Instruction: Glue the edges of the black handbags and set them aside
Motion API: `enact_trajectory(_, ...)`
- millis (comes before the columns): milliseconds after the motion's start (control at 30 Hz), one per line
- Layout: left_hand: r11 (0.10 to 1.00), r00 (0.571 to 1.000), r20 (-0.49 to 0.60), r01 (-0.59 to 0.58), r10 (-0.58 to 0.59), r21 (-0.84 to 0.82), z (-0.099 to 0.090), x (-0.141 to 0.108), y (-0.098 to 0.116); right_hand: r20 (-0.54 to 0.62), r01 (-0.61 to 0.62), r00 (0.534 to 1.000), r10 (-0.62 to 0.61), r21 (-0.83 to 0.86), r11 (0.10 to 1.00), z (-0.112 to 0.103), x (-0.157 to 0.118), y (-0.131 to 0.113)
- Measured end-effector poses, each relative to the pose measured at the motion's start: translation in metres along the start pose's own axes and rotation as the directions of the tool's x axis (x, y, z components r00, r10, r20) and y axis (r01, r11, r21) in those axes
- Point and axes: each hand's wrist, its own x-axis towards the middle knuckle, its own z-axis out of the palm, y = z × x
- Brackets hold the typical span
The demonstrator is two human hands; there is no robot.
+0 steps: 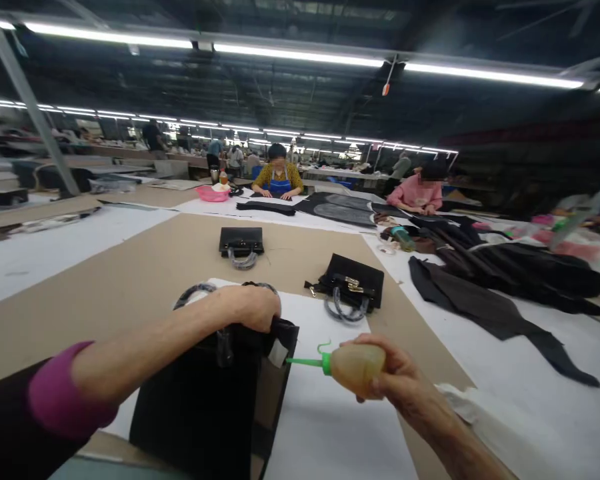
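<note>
A large black bag (195, 407) with wrapped handles lies at the front of the table. My left hand (257, 308) is closed on the black material at the bag's upper edge; its fingertips are mostly hidden. In my right hand (387, 373) is a squeeze bottle (355, 367) of yellowish liquid with a green cap and a long green nozzle. The nozzle points left, its tip close to a pale patch (279, 353) at the bag's open side.
Two smaller black bags (241, 241) (355, 283) sit farther back on brown board. Dark cut pieces (505, 313) spread over the right side. Two people (279, 177) (420, 190) work across the table, near a pink basket (213, 193).
</note>
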Motion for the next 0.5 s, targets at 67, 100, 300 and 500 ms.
enact_trajectory(67, 1.000, 1.000, 0.003, -0.015, 0.015, 0.004, 0.001, 0.001, 0.003, -0.038, 0.012, 0.999, -0.013, -0.030, 0.999, 0.000, 0.001, 0.003)
enact_trajectory(100, 1.000, 1.000, 0.001, -0.025, 0.025, 0.006, 0.002, 0.001, 0.004, -0.059, 0.022, 0.998, -0.025, -0.044, 0.999, 0.000, 0.002, 0.003)
enact_trajectory(300, 0.999, 0.999, -0.001, -0.037, 0.037, 0.000, 0.003, 0.003, 0.004, -0.081, 0.039, 0.996, -0.046, -0.089, 0.995, -0.004, 0.004, -0.002)
enact_trajectory(500, 0.999, 0.999, -0.035, -0.016, 0.014, -0.037, 0.013, 0.002, -0.002, -0.041, 0.031, 0.999, -0.034, -0.072, 0.997, -0.005, 0.009, -0.007)
